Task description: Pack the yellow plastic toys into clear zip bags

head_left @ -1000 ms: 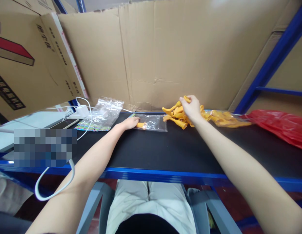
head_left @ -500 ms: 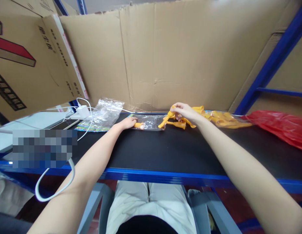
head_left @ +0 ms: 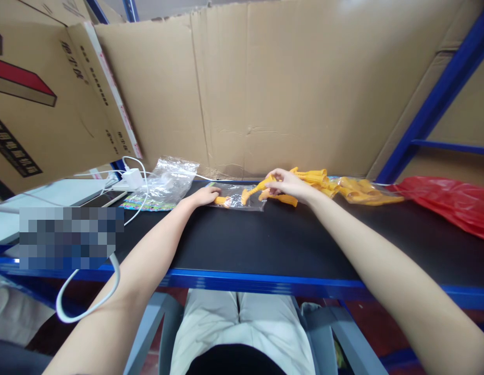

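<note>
So the small clear plastic bag (head_left: 242, 197) lies flat on the black shelf top (head_left: 265, 239), one yellow plastic piece (head_left: 223, 200) already inside at its left end. Left hand (head_left: 203, 196) rests flat on that end, fingers loosely curled, pinning the film. Right hand (head_left: 287, 183) pinches another yellow piece (head_left: 254, 188) at the bag's mouth. Film looks thin and slippery, so best held by its edge; the pieces look light and stiff. More yellow pieces (head_left: 335, 185) are heaped just right, with a red bag (head_left: 453, 203) beyond.

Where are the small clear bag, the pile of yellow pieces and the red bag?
small clear bag (head_left: 242, 197), head view, its middle
pile of yellow pieces (head_left: 323, 179), head view, near end
red bag (head_left: 448, 200), head view, its middle
</note>
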{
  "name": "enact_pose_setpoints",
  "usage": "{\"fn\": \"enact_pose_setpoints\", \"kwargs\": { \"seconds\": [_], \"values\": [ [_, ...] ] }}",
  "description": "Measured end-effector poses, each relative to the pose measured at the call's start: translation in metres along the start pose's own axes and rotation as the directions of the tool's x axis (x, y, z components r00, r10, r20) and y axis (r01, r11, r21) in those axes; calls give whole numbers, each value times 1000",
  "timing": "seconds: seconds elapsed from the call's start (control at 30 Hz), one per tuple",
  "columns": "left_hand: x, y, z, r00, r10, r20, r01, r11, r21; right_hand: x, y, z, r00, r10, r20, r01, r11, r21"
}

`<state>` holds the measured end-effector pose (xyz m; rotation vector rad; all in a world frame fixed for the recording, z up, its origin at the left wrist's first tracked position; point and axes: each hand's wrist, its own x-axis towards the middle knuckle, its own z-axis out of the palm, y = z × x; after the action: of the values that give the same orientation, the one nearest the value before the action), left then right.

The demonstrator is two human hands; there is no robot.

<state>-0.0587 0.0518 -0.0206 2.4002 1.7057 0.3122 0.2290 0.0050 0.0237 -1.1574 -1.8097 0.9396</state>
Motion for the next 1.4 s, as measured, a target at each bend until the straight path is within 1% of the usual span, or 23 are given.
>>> {"fn": "enact_pose_setpoints", "kwargs": {
  "seconds": [0.03,0.1,0.13,0.2,0.27,0.33,0.4,0.5,0.6,0.67,0.73,0.8,0.83,0.87,0.93,1.0,1.07,1.13,1.2,1.27,1.4],
  "values": [
    [0,-1,0,1000,0,-1,0,1000,-5,1,4,0,1000,12,19,-11,998,-57],
    [1,-1,1,1000,0,-4,0,1000,-10,2,11,0,999,35,38,-26,974,-225],
    [1,-1,1,1000,-1,-6,1,1000,-10,2,13,1,999,38,34,-24,943,-331],
    [1,-1,1,1000,0,-9,0,1000,-13,2,14,2,1000,5,23,8,847,-532],
    [1,2,0,1000,7,-1,-7,1000,-29,-1,12,5,998,-43,53,67,763,-643],
    [-1,5,-1,1000,17,14,-16,998,-57,-4,7,9,992,-61,112,120,745,-656],
    [-3,9,-2,999,27,26,-25,996,-90,-7,1,13,986,-61,158,149,759,-633],
    [-6,13,-3,999,43,34,-38,989,-142,-11,-5,17,976,-87,200,193,771,-608],
    [-6,13,-3,997,53,52,-42,980,-193,-13,-7,18,973,-82,216,202,756,-622],
    [-6,12,-3,996,65,66,-50,977,-209,-14,-7,19,976,-90,197,203,702,-683],
    [-5,12,-3,993,88,74,-70,974,-215,-15,-8,21,975,-144,172,224,597,-771],
    [-4,11,-2,991,114,72,-96,971,-217,-16,-9,24,961,-219,168,256,479,-840],
    [-3,11,-1,990,125,70,-107,970,-220,-16,-9,26,952,-250,175,272,434,-859],
    [-3,11,0,989,134,67,-116,968,-225,-17,-9,28,944,-275,182,286,408,-867],
    [-2,10,1,987,145,64,-126,963,-238,-17,-7,31,930,-314,192,315,409,-857],
    [-2,10,2,986,151,64,-131,959,-253,-17,-5,33,917,-336,213,356,453,-818],
    [-1,10,3,986,156,58,-136,955,-263,-16,-2,34,900,-342,270,416,492,-765],
    [0,10,4,986,163,45,-146,954,-262,-16,-2,33,874,-342,345,481,501,-719],
    [1,9,5,986,166,27,-154,956,-248,-17,-2,31,850,-351,393,525,492,-694],
    [3,8,7,987,162,12,-155,961,-230,-18,-4,30,836,-364,412,546,472,-692],
    [3,8,7,986,164,10,-158,960,-233,-21,-8,31,842,-355,406,529,396,-751]
  ]
}}
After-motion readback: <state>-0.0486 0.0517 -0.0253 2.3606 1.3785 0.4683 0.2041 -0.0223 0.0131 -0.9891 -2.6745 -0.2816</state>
